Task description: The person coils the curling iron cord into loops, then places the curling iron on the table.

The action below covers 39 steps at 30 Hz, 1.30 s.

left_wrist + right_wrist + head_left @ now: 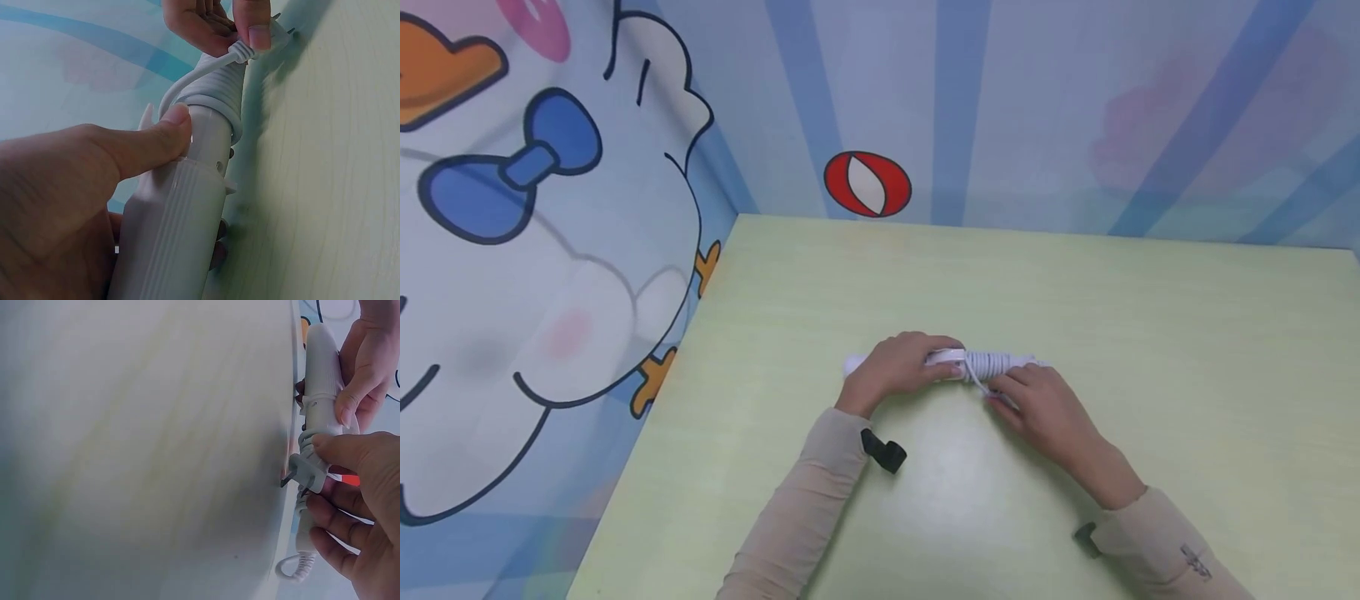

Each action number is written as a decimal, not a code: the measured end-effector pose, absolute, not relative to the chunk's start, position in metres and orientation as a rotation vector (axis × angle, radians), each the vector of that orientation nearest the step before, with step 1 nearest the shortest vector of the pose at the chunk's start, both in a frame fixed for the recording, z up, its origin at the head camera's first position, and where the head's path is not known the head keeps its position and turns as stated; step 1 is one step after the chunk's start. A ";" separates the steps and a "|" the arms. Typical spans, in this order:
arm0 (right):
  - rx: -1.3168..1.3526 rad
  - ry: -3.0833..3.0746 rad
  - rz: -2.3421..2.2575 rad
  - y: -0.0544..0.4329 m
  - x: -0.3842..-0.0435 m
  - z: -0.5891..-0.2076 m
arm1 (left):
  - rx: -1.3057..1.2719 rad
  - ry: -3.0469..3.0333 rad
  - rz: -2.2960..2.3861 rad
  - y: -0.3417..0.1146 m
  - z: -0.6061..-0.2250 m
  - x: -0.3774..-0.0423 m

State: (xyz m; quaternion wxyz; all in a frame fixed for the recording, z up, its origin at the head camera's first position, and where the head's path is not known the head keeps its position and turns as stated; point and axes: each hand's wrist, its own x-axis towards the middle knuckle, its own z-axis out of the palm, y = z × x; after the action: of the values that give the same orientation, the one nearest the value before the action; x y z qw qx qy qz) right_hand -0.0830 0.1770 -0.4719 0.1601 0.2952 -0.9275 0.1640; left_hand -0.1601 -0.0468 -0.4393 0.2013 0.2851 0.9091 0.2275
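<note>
A white wand-shaped electric appliance [172,231], resembling a hair curling iron, lies across the hands just over the table. Its white cord [991,364] is wound in several tight coils around one half. My left hand [898,364] grips the thicker, ridged half, thumb along the top near the coils. With thumb and fingers, my right hand [1041,408] pinches the two-pin plug [307,472] at the cord's free end, beside the coils. Between plug and coils a short slack stretch of cord [187,81] bows out. At the far end a cord loop [287,569] leaves the appliance.
A pale green table [1187,350] spreads around the hands and meets a painted wall [1037,108] at the back. Another wall with a large cartoon figure [625,208] borders the left side. Dark straps [887,454] hang at the sleeves.
</note>
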 end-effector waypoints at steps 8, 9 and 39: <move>0.829 -2.718 0.450 0.175 -0.082 -0.468 | 0.803 2.545 0.573 -0.045 -0.437 -0.158; 0.827 -2.727 0.447 0.175 -0.082 -0.468 | 0.808 2.544 0.573 -0.045 -0.438 -0.159; 0.688 -2.742 0.472 0.169 -0.084 -0.466 | 0.810 2.576 0.504 -0.040 -0.441 -0.162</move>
State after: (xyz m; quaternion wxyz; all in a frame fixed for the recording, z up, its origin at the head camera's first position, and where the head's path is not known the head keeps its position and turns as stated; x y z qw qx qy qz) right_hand -0.0838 0.1691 -0.4661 0.1372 0.2377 -0.9477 0.1631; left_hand -0.1615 -0.0396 -0.4414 0.1959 0.2893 0.9195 0.1799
